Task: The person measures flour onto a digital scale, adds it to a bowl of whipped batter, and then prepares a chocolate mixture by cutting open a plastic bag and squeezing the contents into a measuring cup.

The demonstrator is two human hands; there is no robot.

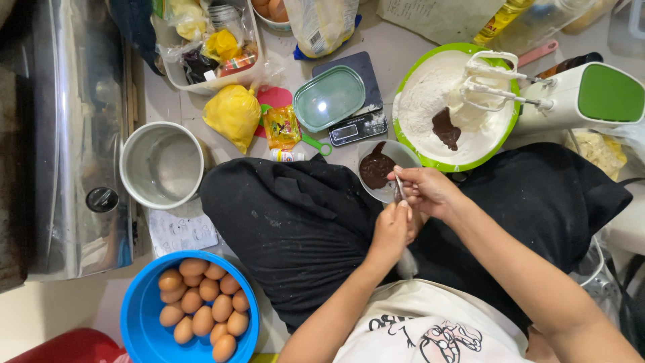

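While my right hand (pixel 430 191) pinches a thin metal spoon (pixel 399 186), fingers closed round its handle, I should scrape slowly and keep the small grey bowl of dark chocolate paste (pixel 383 168) level. My left hand (pixel 391 232) is curled below it; what it grips I cannot tell. That bowl sits over my black-clothed lap, just beside the green-rimmed mixing bowl of flour (pixel 457 107); its paste looks thick and glossy.

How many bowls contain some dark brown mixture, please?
2. The small bowl by the right hand, whose fingers pinch a spoon; and the large green bowl of flour behind it, under the mixer's beaters. Others may be hidden in the clutter.
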